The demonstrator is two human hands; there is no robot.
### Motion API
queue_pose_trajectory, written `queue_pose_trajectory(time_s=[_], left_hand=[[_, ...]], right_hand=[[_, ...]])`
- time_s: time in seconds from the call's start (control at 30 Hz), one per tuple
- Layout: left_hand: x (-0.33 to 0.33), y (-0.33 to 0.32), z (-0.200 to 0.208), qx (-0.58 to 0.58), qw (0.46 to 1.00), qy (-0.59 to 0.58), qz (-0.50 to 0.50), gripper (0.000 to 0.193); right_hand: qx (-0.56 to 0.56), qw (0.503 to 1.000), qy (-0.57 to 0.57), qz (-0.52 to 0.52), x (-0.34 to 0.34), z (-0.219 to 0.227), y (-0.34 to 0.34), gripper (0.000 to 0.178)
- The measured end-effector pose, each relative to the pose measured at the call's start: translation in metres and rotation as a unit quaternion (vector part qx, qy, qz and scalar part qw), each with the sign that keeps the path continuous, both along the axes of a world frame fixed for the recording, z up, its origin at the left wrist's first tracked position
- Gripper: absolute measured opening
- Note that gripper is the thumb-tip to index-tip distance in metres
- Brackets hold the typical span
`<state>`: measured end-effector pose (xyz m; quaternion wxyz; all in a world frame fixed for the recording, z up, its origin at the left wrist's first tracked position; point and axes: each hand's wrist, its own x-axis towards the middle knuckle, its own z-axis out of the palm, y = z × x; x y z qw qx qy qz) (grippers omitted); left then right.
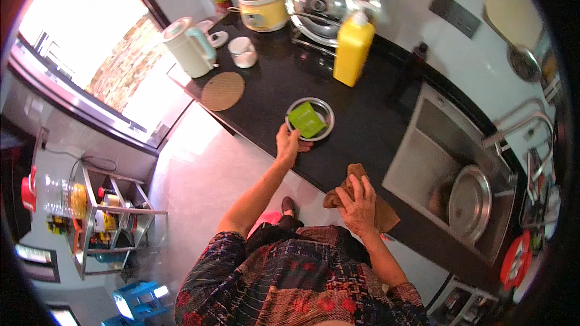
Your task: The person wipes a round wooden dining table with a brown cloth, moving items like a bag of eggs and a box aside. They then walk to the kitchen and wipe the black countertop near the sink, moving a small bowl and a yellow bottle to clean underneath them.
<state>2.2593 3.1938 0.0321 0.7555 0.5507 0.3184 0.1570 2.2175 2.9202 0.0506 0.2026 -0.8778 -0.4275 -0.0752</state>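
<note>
My left hand (pixel 290 145) closes on the near rim of a small round metal bowl (pixel 329 115), its thumb towards the inside and fingers by the outer wall. A green square packet (pixel 306 119) lies in the bowl. Whether the bowl rests on the dark counter or is slightly raised, I cannot tell. Over the counter's front edge, my right hand (pixel 358 202) grips a bunched brown cloth (pixel 385 214), part of which hangs out below the fingers.
A black counter (pixel 272 78) carries a yellow pump bottle (pixel 353 48), a cream kettle (pixel 187 48), a white cup (pixel 243 52), a round brown mat (pixel 223 91) and a yellow cooker (pixel 263 7). At the right, a sink (pixel 411 163) holds a metal basin (pixel 470 202). A shelf rack (pixel 115 210) stands left.
</note>
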Motion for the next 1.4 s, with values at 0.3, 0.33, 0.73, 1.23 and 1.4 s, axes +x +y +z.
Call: queue_pose_trajectory(time_s=[0.3, 0.33, 0.73, 1.23, 1.4], left_hand=[[0.003, 0.087, 0.012, 0.04, 0.999, -0.013, 0.016, 0.038], [0.002, 0.1, 0.012, 0.054, 0.998, -0.021, 0.027, 0.038], [0.045, 0.145, -0.018, 0.119, 0.984, -0.047, 0.122, 0.037], [-0.002, 0.106, -0.016, 0.217, 0.96, 0.008, 0.178, 0.057], [-0.068, 0.073, -0.018, 0.249, 0.937, 0.0, 0.245, 0.034]], right_hand=[[0.012, 0.998, -0.028, 0.046, 0.064, 0.0, 0.158, 0.039], [0.005, 0.999, -0.031, 0.035, 0.074, -0.001, 0.173, 0.04], [-0.05, 0.991, -0.117, -0.04, 0.168, -0.034, 0.269, 0.035], [-0.043, 0.947, -0.039, 0.315, 0.043, -0.013, 0.142, 0.033], [0.022, 0.931, -0.07, 0.358, 0.044, -0.023, 0.233, 0.048]])
